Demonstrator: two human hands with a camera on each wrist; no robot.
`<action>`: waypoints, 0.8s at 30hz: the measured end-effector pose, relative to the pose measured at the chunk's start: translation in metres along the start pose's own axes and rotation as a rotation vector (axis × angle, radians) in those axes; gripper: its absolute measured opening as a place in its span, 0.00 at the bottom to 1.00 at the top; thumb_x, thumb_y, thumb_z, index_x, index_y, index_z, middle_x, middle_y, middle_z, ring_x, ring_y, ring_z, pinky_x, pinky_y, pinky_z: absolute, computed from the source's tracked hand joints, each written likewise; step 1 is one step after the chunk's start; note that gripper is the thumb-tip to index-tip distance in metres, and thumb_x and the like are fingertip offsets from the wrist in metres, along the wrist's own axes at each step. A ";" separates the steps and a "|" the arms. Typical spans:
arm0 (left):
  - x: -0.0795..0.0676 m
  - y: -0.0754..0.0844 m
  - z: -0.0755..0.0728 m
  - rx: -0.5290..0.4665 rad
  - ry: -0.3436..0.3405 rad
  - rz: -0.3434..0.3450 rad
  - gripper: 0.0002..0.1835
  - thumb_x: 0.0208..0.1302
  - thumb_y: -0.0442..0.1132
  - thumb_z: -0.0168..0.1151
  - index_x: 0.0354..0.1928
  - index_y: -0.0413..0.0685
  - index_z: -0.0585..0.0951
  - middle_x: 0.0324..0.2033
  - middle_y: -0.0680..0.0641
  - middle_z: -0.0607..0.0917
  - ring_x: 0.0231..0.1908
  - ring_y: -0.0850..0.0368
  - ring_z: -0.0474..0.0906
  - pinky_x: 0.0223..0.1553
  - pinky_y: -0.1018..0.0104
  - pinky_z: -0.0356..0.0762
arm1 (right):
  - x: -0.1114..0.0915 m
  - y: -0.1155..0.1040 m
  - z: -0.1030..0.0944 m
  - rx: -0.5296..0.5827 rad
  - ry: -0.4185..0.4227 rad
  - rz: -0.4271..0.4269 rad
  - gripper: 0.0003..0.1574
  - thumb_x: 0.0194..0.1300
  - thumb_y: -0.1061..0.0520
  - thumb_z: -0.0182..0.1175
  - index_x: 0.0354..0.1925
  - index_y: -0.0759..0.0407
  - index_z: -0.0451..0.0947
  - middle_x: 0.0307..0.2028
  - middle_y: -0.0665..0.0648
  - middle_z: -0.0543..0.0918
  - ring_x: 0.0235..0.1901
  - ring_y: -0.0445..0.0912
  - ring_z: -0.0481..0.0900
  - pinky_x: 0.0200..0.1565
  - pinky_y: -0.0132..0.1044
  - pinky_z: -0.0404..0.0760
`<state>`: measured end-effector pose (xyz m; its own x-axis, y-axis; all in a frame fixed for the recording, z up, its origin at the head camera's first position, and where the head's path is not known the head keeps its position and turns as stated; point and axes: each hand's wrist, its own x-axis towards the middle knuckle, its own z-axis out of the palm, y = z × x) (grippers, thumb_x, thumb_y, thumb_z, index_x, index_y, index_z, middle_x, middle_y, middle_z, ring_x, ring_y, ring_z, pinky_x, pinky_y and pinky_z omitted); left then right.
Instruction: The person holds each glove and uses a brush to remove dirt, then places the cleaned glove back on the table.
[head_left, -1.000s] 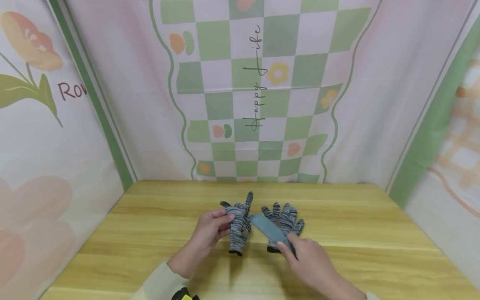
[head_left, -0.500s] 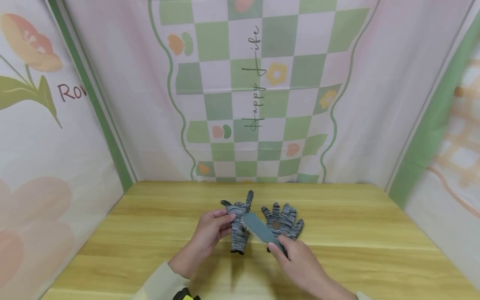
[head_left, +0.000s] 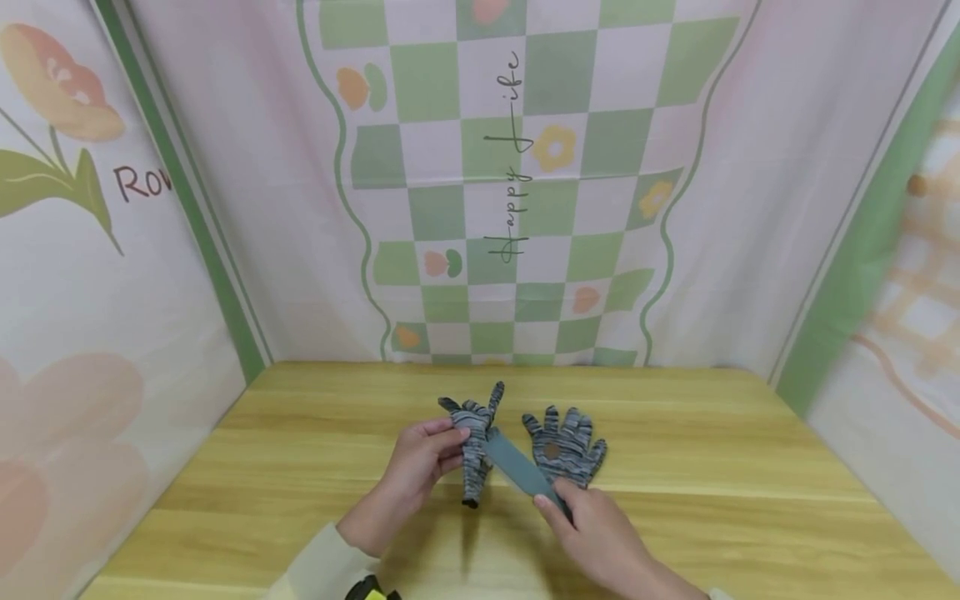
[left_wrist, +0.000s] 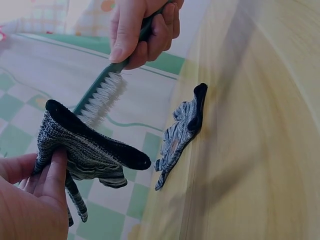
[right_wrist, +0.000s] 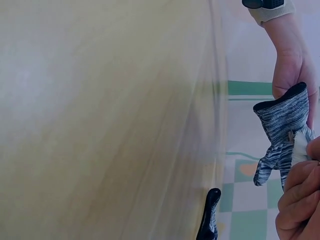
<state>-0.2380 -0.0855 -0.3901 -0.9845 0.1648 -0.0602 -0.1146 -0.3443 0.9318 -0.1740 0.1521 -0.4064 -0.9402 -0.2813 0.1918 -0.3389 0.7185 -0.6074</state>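
Note:
My left hand (head_left: 426,454) pinches a grey-and-black striped knit glove (head_left: 474,442) above the table, its black cuff hanging down. In the right wrist view a small brown patch shows on this held glove (right_wrist: 280,117), beside the bristles. My right hand (head_left: 600,525) grips a dark green scrub brush (head_left: 521,468) by its handle. White bristles (left_wrist: 104,97) face the held glove, and the brush's tip overlaps it in the head view. A second matching glove (head_left: 573,446) lies on the table to the right, fingers pointing away, with a brown round spot on its palm.
The wood-grain table (head_left: 337,417) stretches out around both hands. Behind it hangs a green-and-white checkered curtain (head_left: 495,208) with printed lettering. Printed cloth panels also stand at the left (head_left: 112,333) and right sides.
The brush has moved left from over the lying glove onto the held one, then slightly down. The lying glove's brown spot is now uncovered. The held glove's cuff has narrowed and twisted.

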 end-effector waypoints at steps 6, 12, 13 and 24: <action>-0.001 0.000 -0.001 -0.009 0.001 -0.005 0.08 0.61 0.27 0.63 0.42 0.34 0.82 0.30 0.46 0.86 0.29 0.59 0.83 0.35 0.69 0.84 | 0.000 0.001 0.001 -0.018 -0.001 0.002 0.20 0.73 0.41 0.52 0.27 0.49 0.69 0.13 0.43 0.63 0.12 0.35 0.56 0.15 0.28 0.61; -0.001 0.002 -0.002 -0.017 0.008 0.001 0.11 0.62 0.26 0.62 0.46 0.30 0.79 0.32 0.45 0.86 0.30 0.58 0.84 0.37 0.67 0.84 | 0.000 0.004 0.000 -0.053 -0.012 0.012 0.19 0.72 0.39 0.52 0.30 0.49 0.70 0.14 0.44 0.64 0.12 0.36 0.57 0.15 0.29 0.61; -0.001 0.003 -0.002 -0.019 0.011 0.001 0.11 0.62 0.26 0.62 0.46 0.30 0.79 0.33 0.45 0.86 0.31 0.57 0.84 0.38 0.67 0.84 | 0.000 0.005 0.000 -0.066 -0.013 0.018 0.19 0.72 0.39 0.52 0.30 0.50 0.71 0.14 0.44 0.65 0.13 0.36 0.57 0.16 0.29 0.62; 0.000 0.005 -0.003 -0.039 0.016 -0.015 0.04 0.61 0.25 0.61 0.36 0.39 0.81 0.29 0.47 0.86 0.28 0.58 0.83 0.35 0.68 0.84 | 0.001 0.007 -0.012 -0.023 0.002 0.070 0.22 0.74 0.40 0.49 0.27 0.52 0.68 0.14 0.47 0.64 0.13 0.37 0.56 0.17 0.29 0.61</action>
<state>-0.2394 -0.0904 -0.3862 -0.9846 0.1555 -0.0797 -0.1339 -0.3782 0.9160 -0.1774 0.1646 -0.4018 -0.9616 -0.2287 0.1516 -0.2734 0.7510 -0.6011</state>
